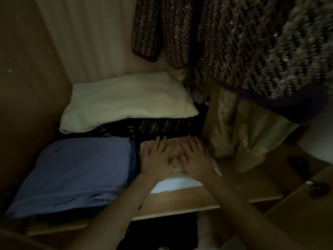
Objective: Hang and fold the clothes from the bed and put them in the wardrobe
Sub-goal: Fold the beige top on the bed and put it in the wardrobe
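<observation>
White folded cloth [177, 183] pressed at the shelf's [189, 201] front edge under left hand [158, 159] and right hand [195, 159], fingers spread flat; stowing step, next lift clear.

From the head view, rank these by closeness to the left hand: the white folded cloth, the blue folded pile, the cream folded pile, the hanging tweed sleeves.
1. White folded cloth: directly under the left hand.
2. Blue folded pile: just left of it.
3. Cream folded pile: behind, at the shelf's back.
4. Hanging tweed sleeves: above, farthest back.
</observation>
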